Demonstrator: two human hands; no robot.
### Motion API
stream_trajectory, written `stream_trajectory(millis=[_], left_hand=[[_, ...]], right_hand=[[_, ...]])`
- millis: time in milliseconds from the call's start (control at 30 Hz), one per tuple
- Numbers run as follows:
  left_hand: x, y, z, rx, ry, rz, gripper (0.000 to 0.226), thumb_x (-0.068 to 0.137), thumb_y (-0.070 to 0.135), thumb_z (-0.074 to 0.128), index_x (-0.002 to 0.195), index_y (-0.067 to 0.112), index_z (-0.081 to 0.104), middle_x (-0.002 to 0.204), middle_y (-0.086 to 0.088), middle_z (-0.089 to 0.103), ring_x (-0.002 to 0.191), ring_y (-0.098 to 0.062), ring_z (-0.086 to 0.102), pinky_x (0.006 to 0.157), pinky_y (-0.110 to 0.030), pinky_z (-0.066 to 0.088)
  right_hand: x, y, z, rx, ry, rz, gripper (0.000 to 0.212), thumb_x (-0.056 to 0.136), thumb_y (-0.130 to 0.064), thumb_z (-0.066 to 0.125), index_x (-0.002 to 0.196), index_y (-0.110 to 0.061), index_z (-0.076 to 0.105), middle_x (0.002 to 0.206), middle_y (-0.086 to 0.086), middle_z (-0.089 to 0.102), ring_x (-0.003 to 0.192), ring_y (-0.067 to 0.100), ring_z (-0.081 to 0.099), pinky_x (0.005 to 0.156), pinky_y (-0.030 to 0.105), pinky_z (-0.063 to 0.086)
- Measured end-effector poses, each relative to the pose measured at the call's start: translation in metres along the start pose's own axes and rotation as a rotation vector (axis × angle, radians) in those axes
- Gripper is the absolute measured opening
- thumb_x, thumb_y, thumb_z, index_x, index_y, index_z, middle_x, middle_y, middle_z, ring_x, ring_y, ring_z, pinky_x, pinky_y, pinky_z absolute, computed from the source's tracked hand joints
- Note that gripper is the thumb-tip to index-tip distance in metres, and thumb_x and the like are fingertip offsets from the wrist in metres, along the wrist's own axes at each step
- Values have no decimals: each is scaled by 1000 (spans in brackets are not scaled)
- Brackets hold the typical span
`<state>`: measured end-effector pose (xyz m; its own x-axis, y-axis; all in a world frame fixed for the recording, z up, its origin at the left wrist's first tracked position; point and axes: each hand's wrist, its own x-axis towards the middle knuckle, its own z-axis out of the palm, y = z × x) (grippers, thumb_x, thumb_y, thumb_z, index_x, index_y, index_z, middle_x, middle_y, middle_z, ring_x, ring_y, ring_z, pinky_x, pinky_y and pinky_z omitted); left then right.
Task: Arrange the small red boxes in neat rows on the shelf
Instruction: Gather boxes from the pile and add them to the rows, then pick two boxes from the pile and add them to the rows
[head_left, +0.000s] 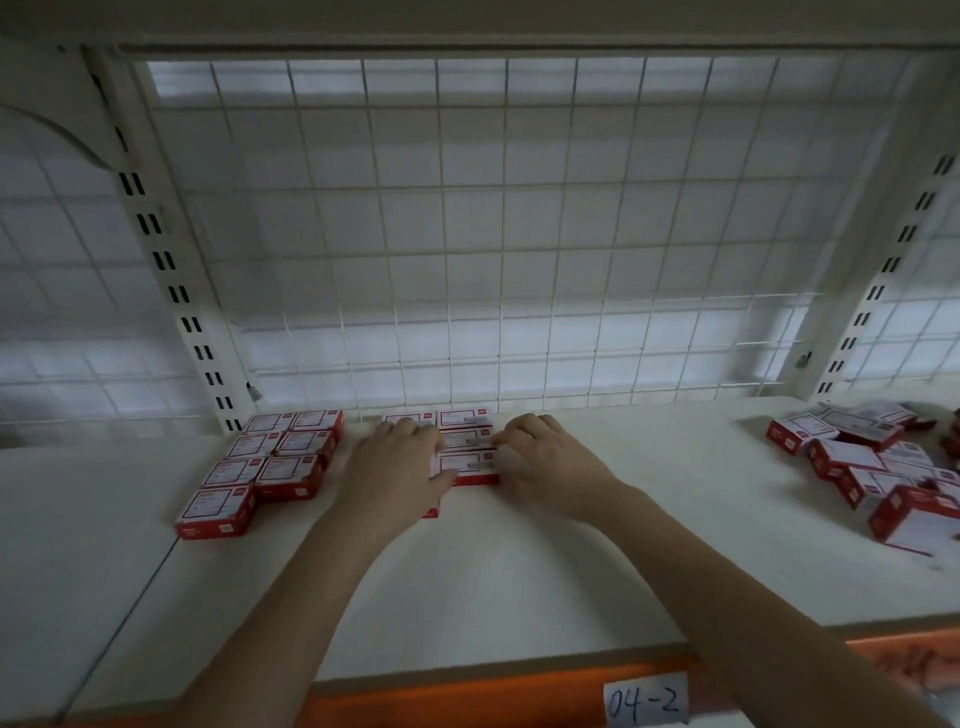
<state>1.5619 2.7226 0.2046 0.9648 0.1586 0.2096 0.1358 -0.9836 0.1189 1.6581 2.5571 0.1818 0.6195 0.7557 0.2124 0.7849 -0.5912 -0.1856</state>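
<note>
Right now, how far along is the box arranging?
Done: two neat columns of boxes stand at the left by the upright. In hand: left hand and right hand square up a middle block against the mesh. Left: the loose pile at the right, unsorted.

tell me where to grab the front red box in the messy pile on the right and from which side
Take the front box across its two long red side walls, coming from above and the near shelf edge. It lies tilted on top of the loose pile with nothing over it, so its sides look free; pinching the flat white top would likely slip.
</note>
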Motion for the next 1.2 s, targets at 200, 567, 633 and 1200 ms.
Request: stream_trajectory(millis=[200,567,633,1200], left_hand=[[57,57,20,197,-112,248,38,88,44,45,118,22,53,122,-1,54,116,-23,46,91,-35,38],[112,238,43,5,-213,576,48,90,50,44,123,16,54,126,-8,53,117,-26,48,93,-36,43],[117,272,42,-22,-181,616,51,89,53,44,119,14,57,122,-10,57,114,-28,51,87,-35,45],[139,466,54,-175,-209,632,51,88,44,53,132,19,46,128,-5,51,113,-22,52,85,-34,45]], right_hand=[[-24,52,-32,-115,-160,110,44,93,-32,51,135,-21,43,140,1,41,129,21,36,104,33,34],[-139,178,-114,-312,-161,551,43,91,-36,51,131,-20,48,135,5,49,126,25,43,102,42,40],[-164,199,-132,-280,-107,606,45,92,-37,51,133,-20,47,137,4,50,127,24,45,105,43,39],[-309,373,-188,-224,-4,885,54,90,-25,57,140,-17,37,141,6,42,129,25,39,102,39,41]])
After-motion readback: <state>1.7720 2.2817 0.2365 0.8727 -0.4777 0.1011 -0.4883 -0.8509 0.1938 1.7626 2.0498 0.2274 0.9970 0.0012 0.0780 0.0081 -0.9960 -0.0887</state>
